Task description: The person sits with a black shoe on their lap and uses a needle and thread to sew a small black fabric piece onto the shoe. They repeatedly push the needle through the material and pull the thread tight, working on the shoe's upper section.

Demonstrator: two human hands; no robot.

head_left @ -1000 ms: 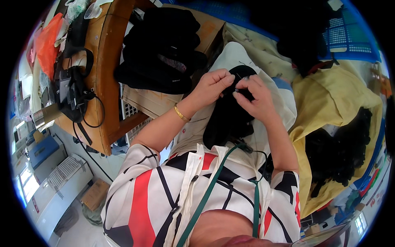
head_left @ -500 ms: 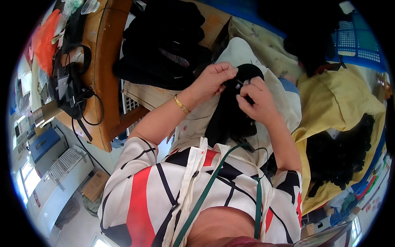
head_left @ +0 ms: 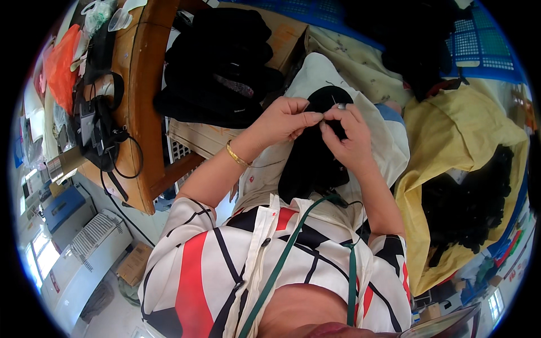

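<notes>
A piece of black cloth (head_left: 307, 163) lies over my lap on a white cloth (head_left: 318, 70). Above it my left hand (head_left: 286, 119) is closed, thumb and forefinger pinched together. The fingertips of my right hand (head_left: 350, 132) meet that pinch almost tip to tip. Whatever sits between the fingertips is too small to make out. A thin needle (head_left: 333, 99) sticks up from the fingers of my right hand, beside a silvery ring (head_left: 341, 106) on one of them.
Folded black cloth (head_left: 220, 73) is stacked on a cardboard box at the upper left. A wooden table (head_left: 141, 101) with a black bag (head_left: 101, 132) stands on the left. To the right, a yellow sack (head_left: 456, 129) holds black pieces. Blue plastic crates (head_left: 487, 50) are behind.
My hands have come together, fingertips now meeting. The needle now points up above the right fingers. Both hands stay over the black cloth.
</notes>
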